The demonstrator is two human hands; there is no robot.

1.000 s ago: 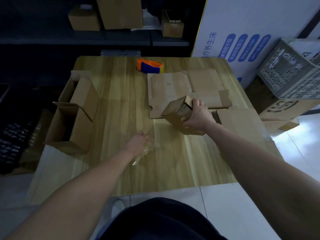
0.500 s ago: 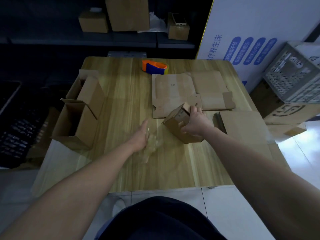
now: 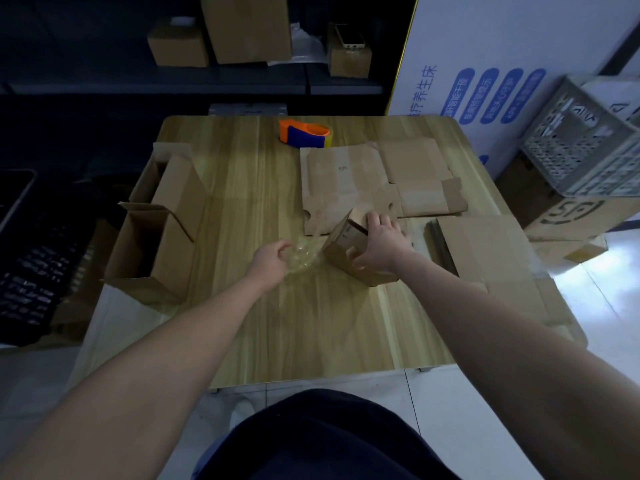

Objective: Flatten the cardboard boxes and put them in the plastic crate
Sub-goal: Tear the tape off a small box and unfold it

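The clearest writing stands on the big white panel (image 3: 502, 57), far beyond and to the right of the fingers (image 3: 379, 221) of the right hand (image 3: 381, 247). It is a line of large blue Chinese characters running up the panel's face, of which 养生床 can be read; the lowest one is partly cut off. Beside them sit four blue ovals (image 3: 491, 95) with white characters, too blurred to read. Just beyond the same fingers, the flattened cardboard sheet (image 3: 346, 181) bears a tiny dark mark, illegible. Well to the right of the fingers, a brown carton (image 3: 568, 216) under the plastic crate (image 3: 581, 150) shows a dark rounded logo, partly hidden and unreadable.
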